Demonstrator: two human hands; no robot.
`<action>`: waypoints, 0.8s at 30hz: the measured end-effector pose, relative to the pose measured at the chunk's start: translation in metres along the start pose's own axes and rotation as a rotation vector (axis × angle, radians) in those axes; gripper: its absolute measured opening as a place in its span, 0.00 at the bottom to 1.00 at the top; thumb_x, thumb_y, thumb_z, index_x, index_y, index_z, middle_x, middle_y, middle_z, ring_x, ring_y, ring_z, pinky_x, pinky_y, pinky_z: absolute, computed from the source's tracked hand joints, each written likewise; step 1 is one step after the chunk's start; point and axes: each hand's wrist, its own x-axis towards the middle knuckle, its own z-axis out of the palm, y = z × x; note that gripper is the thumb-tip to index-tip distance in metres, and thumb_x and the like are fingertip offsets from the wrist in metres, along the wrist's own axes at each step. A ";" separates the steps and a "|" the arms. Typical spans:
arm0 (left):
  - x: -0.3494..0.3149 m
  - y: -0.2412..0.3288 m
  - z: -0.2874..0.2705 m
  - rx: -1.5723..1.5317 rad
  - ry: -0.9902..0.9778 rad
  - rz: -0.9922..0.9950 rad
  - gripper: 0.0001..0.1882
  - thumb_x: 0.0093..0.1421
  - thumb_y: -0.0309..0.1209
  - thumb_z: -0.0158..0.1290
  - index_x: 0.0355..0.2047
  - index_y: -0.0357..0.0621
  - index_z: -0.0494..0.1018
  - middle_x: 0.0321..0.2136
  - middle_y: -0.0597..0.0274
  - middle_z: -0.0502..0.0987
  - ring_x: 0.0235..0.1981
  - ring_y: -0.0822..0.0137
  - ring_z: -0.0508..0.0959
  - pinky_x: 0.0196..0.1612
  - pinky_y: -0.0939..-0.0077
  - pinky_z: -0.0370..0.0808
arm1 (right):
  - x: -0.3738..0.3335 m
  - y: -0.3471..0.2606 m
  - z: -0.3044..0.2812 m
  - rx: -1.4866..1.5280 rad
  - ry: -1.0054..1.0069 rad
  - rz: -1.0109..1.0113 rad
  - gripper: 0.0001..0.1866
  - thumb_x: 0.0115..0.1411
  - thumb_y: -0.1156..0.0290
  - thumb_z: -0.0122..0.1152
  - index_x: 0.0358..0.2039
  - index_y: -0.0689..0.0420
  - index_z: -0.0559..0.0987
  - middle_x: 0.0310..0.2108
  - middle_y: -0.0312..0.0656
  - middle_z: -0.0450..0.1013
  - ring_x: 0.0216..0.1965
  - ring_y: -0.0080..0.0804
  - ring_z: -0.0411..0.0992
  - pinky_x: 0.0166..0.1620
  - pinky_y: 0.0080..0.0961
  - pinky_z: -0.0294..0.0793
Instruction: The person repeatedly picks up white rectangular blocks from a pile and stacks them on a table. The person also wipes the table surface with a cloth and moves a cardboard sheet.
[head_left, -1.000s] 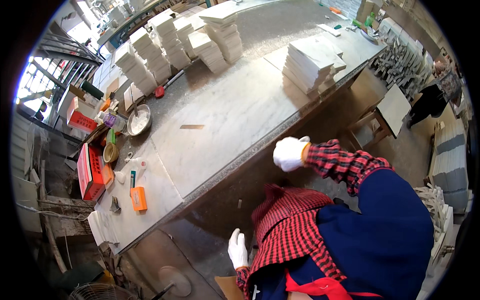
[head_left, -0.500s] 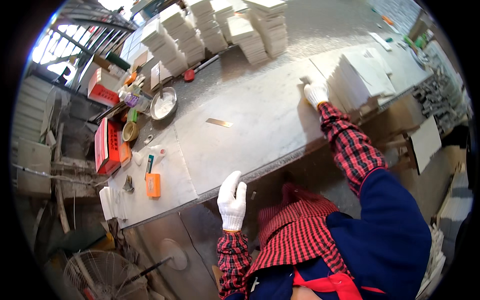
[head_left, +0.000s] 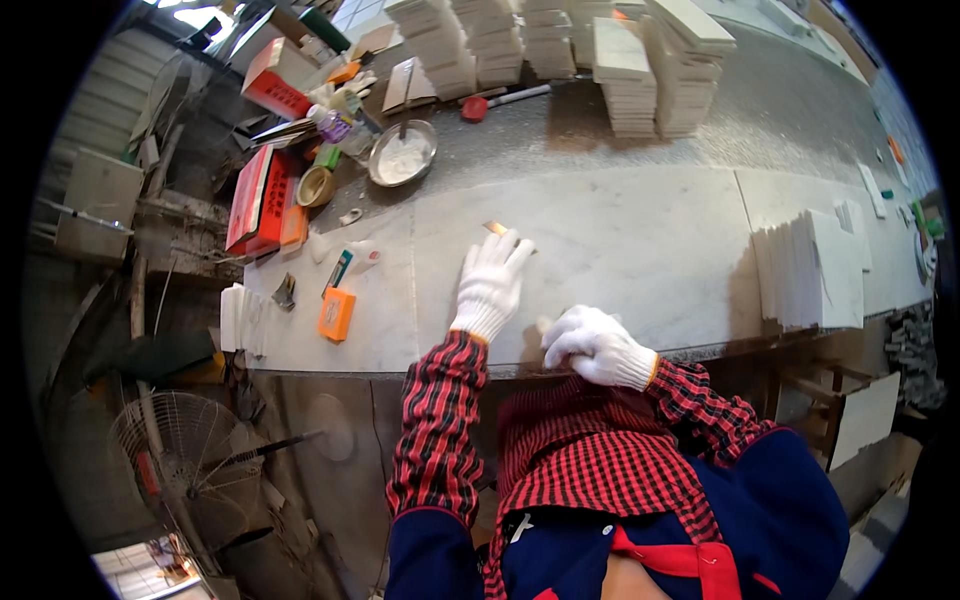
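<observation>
My left hand (head_left: 490, 287), in a white knit glove, reaches over the slab with its fingers stretched out. Its fingertips cover the middle of a thin metal strip (head_left: 494, 228), whose ends show at either side; a grip on it cannot be made out. Near the slab's front edge my right hand (head_left: 598, 345), gloved too, is curled closed in front of my checked apron. Something pale and small shows by its fingers, too hidden to name. Under both hands lies the white marble-like slab (head_left: 640, 230).
Upright white tiles (head_left: 835, 265) stand at the right; tile stacks (head_left: 625, 85) rise behind. To the left are a metal bowl (head_left: 402, 155) of white paste, an orange box (head_left: 337, 315), a red box (head_left: 262, 200) and bottles. A wire fan (head_left: 185, 450) stands below left.
My right hand has come back from beside the upright tiles to the front of my apron. My left hand has moved forward onto the metal strip. The view has shifted rightward.
</observation>
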 end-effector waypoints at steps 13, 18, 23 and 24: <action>-0.076 -0.073 -0.054 -0.463 0.337 -0.248 0.16 0.60 0.23 0.59 0.49 0.37 0.80 0.47 0.47 0.83 0.49 0.50 0.82 0.56 0.62 0.78 | 0.096 -0.001 0.147 -0.271 0.110 -0.077 0.05 0.45 0.73 0.62 0.23 0.49 0.83 0.32 0.35 0.79 0.36 0.40 0.73 0.45 0.37 0.72; -0.117 -0.129 -0.068 -0.730 0.396 -0.599 0.24 0.66 0.21 0.54 0.62 0.31 0.69 0.59 0.49 0.76 0.59 0.61 0.75 0.65 0.68 0.67 | 0.057 0.005 0.122 -0.077 -0.304 0.265 0.09 0.50 0.62 0.61 0.20 0.49 0.86 0.22 0.42 0.79 0.26 0.44 0.78 0.30 0.44 0.75; -0.078 -0.139 -0.069 -0.496 0.433 -0.264 0.30 0.64 0.22 0.58 0.66 0.32 0.64 0.59 0.46 0.75 0.57 0.56 0.76 0.63 0.64 0.71 | 0.023 -0.028 0.078 -0.572 -0.043 0.685 0.07 0.40 0.63 0.68 0.22 0.48 0.88 0.18 0.47 0.78 0.23 0.46 0.79 0.27 0.45 0.75; -0.077 -0.138 -0.061 -0.455 0.422 -0.249 0.30 0.64 0.23 0.59 0.66 0.32 0.65 0.59 0.46 0.75 0.57 0.56 0.76 0.63 0.64 0.71 | 0.010 -0.023 0.083 -0.499 0.032 0.745 0.07 0.41 0.65 0.67 0.22 0.48 0.88 0.18 0.46 0.78 0.24 0.46 0.79 0.28 0.45 0.76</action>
